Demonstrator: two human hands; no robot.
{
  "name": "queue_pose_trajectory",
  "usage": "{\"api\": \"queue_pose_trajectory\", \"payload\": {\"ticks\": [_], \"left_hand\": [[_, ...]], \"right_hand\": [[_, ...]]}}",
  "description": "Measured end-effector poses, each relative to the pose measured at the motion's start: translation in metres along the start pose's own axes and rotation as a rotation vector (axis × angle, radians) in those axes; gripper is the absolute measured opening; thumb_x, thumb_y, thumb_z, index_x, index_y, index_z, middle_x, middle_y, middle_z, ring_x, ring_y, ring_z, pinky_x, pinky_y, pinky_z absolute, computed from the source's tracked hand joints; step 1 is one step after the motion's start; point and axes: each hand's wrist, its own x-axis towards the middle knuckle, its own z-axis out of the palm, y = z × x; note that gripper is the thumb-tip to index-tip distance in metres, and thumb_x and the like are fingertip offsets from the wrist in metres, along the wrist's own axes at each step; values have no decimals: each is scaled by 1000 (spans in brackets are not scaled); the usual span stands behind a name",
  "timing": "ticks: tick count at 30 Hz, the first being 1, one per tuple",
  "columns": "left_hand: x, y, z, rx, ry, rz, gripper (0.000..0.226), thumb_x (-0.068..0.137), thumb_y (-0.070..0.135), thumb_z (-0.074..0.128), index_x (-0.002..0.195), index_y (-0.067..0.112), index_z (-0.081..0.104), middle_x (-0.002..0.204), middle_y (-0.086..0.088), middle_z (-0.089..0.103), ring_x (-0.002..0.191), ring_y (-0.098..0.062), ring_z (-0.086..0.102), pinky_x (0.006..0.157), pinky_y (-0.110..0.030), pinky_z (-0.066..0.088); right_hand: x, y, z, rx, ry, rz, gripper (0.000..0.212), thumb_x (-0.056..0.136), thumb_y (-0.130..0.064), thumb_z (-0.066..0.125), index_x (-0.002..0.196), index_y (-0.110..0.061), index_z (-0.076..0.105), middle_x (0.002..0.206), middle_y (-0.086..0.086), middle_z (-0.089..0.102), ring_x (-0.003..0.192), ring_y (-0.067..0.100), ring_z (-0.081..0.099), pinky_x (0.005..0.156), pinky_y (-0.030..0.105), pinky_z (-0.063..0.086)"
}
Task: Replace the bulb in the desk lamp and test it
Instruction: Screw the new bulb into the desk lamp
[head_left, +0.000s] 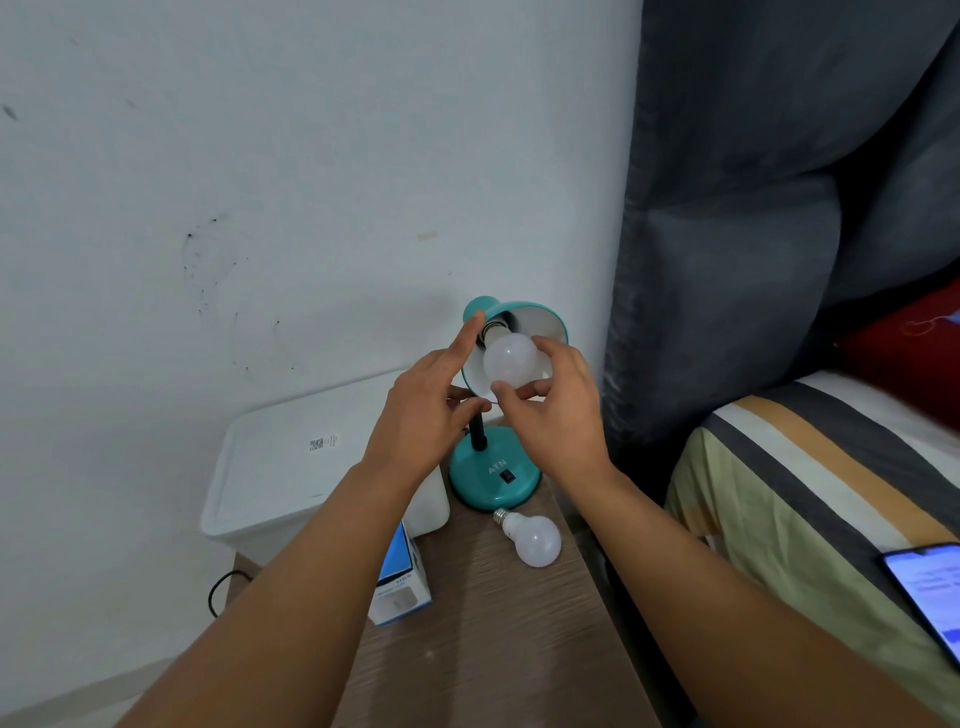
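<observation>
Head view
Right hand (558, 410): thumb and fingers curled round the frosted white bulb (510, 361), thumb tip under its round end, fingertips on its right side.
Bulb in shade: its narrow neck sits at the socket (493, 328) deep in the shade; the globe pokes out toward the right palm.
Left hand (434, 410): forefinger stretched straight along the teal outside of the lampshade (540, 325), its tip touching near the shade's crown; the other fingers bend loosely under the rim; I cannot tell whether they grip it.
Desk lamp (494, 475): glossy teal round base with a black rocker switch, black neck, cone shade white inside; the base lies just below both wrists.
Spare bulb (531, 536): matte white globe with a ribbed metal screw cap, lying on its side under the right forearm, just beside the base.
Bulb box (400, 584): blue and white carton, under the left forearm.
Table (498, 639): brown wood grain; its right edge runs near the spare bulb, under the right forearm.
White bin (280, 467): smooth plastic lid, left of the left hand.
Bed (810, 499): striped cover, right of the right arm, with a lit phone (930, 592) on it.
Grey padded headboard (769, 208): above and right of the right hand.
</observation>
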Motion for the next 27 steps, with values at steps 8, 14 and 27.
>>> {"api": "queue_pose_trajectory", "payload": {"ticks": [8,14,27], "left_hand": [[0,0,-1,20,1,-3,94,87,18,76,151,55,18,116,5,59,85,-6,70,89,-28,55],[1,-1,0,16,-6,-5,96,86,18,77,150,57,17,116,6,59,85,-5,71,90,-32,55],[1,-1,0,9,-10,-11,97,86,17,77,148,60,16,119,5,61,83,-5,71,90,-36,55]], "right_hand": [[-2,-1,1,22,-10,-86,65,84,-31,75,141,-30,44,135,-7,43,91,10,66,80,24,59],[2,-1,0,2,7,-39,61,83,-27,77,137,-22,49,136,-5,46,80,8,67,80,19,55],[2,1,0,-34,4,-46,58,82,-28,76,134,-23,50,131,-6,47,76,6,63,74,11,51]]}}
